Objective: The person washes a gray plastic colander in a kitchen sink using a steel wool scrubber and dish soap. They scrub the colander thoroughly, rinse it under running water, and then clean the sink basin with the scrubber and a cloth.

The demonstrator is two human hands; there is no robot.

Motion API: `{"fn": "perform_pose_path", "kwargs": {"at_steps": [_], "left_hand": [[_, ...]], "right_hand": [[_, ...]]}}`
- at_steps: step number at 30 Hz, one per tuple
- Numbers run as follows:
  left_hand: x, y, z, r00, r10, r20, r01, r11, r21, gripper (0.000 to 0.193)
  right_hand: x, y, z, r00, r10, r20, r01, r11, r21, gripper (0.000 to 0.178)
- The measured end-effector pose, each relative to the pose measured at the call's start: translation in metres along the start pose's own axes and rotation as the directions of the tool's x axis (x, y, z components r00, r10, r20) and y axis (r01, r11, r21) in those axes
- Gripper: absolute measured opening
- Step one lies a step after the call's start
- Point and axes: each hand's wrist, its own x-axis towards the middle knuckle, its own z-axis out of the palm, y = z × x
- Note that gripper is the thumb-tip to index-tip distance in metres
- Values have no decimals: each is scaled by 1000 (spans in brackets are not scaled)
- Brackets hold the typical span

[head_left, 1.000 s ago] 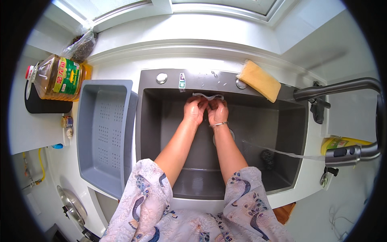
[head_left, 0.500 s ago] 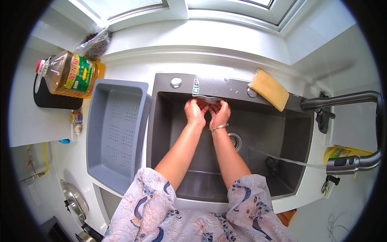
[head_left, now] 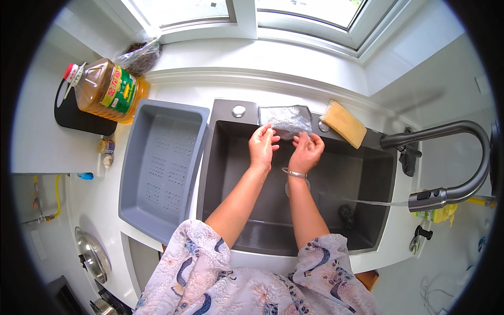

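Note:
A silvery-grey cloth [head_left: 286, 118] lies spread over the back ledge of the dark sink [head_left: 252, 205], its front edge drooping over the rim. My left hand [head_left: 262, 147] is at the cloth's front left corner, open, fingers loosely bent and apart. By the front right corner is my right hand [head_left: 305, 152], wearing a bracelet; its fingers are curled but apart, fingertips at or close to the cloth edge. Whether either hand touches the cloth is hard to tell. Water streams from the faucet head [head_left: 428, 199] into the sink's right side.
A grey perforated basin [head_left: 128, 184] stands left of the sink, with an oil jug [head_left: 107, 89] behind it. A yellow sponge-like block [head_left: 344, 125] rests on the back right rim. A dark scrubber [head_left: 346, 215] lies in the sink. The faucet arches in from the right.
The cloth, earlier bunched between my hands at the back rim, now lies spread on the ledge. My hands have moved apart, the right one shifting right. The whole view has shifted slightly.

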Motion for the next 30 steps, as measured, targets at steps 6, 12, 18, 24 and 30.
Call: {"fn": "perform_pose_path", "kwargs": {"at_steps": [6, 12, 18, 24, 30], "left_hand": [[9, 9, -19, 992, 17, 125, -45, 974, 224, 35], [-38, 5, -59, 992, 127, 28, -129, 953, 274, 34], [-97, 5, -98, 993, 118, 22, -119, 947, 297, 32], [-141, -16, -143, 992, 66, 110, -104, 913, 395, 34], [-164, -31, -173, 996, 20, 92, -64, 860, 507, 36]], "right_hand": [[18, -14, -3, 574, -211, 791, 807, 307, -504, 39], [3, 0, 24, 594, -122, 795, 797, 220, -562, 52], [-26, 29, 66, 531, -284, 798, 846, 223, -484, 42], [-25, 21, 49, 467, -303, 831, 867, 343, -362, 37], [-51, 24, 123, 375, -220, 901, 894, 343, -288, 43]]}}
